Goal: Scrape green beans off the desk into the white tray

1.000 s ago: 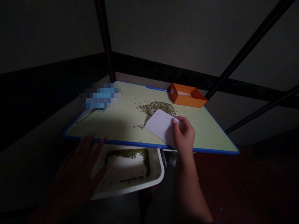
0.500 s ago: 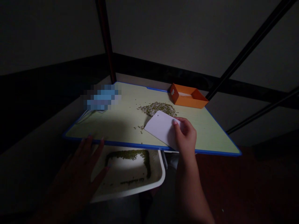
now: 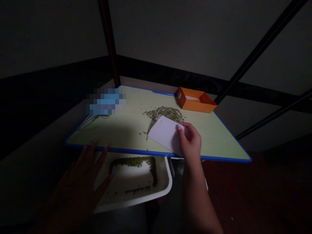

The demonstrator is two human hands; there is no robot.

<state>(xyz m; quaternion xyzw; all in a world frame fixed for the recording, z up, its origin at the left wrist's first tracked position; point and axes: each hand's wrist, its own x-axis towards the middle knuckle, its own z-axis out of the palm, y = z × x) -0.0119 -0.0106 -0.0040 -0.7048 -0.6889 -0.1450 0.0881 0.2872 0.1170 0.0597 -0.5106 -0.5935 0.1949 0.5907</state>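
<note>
My right hand [image 3: 191, 139] is closed on a flat white scraper [image 3: 164, 133] with a small hole near one corner. The scraper is tilted over the tabletop, just in front of a spread heap of small green beans [image 3: 168, 112]. A few loose beans lie by its left corner. My left hand [image 3: 89, 174], dim in shadow, has its fingers spread at the front edge of the table and over the left side of a white tray [image 3: 169, 182]. Green beans [image 3: 135, 161] lie along the tray's far and right sides.
An orange open box [image 3: 198, 105] stands at the back right of the pale green, blue-edged table [image 3: 219, 143]. A pixelated blue item [image 3: 106, 102] with a cable is at the back left. Walls rise behind the table.
My right hand and the scraper have shifted slightly left. The beans and my left hand look much the same.
</note>
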